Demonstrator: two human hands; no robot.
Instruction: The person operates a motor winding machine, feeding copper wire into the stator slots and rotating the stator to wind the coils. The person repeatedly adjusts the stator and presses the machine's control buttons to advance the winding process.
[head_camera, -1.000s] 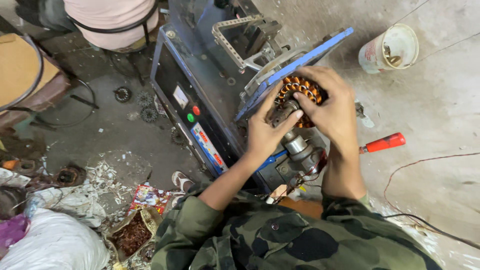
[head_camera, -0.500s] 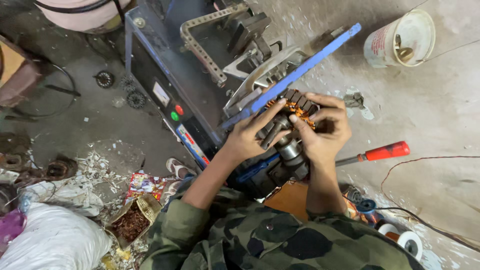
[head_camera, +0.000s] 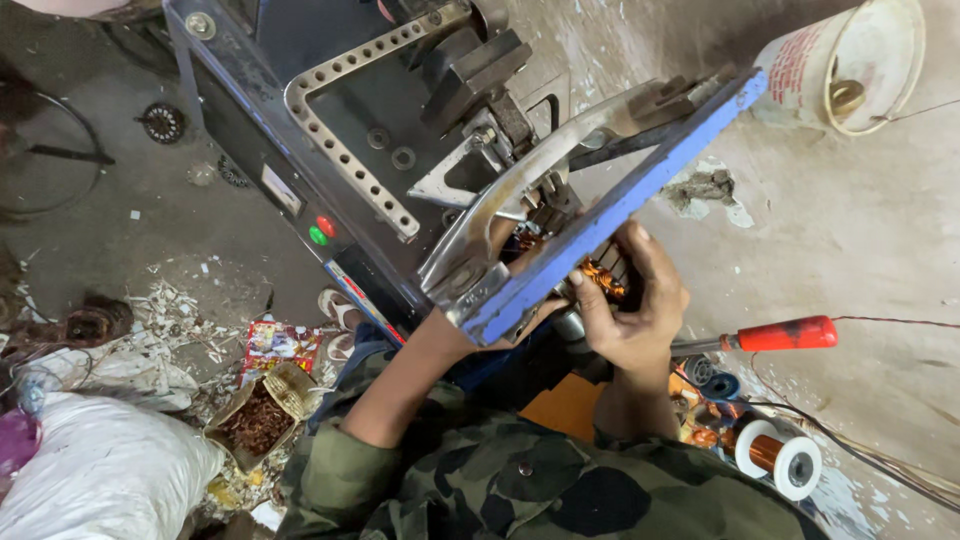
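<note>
The dark metal machine (head_camera: 330, 150) fills the upper middle of the frame, its blue-edged bar (head_camera: 620, 200) slanting from upper right down to centre. Just under that bar sits the copper-wound stator (head_camera: 600, 275). Your right hand (head_camera: 635, 310) has fingers curled round it; your left hand (head_camera: 470, 310) is mostly hidden behind the bar, so its grip cannot be told. I judge the stator heavy and stiff, its windings easily nicked, so hold the steel core. Its axis seems to run toward the machine, though the bar covers much. A red-handled screwdriver (head_camera: 780, 333) lies right.
</note>
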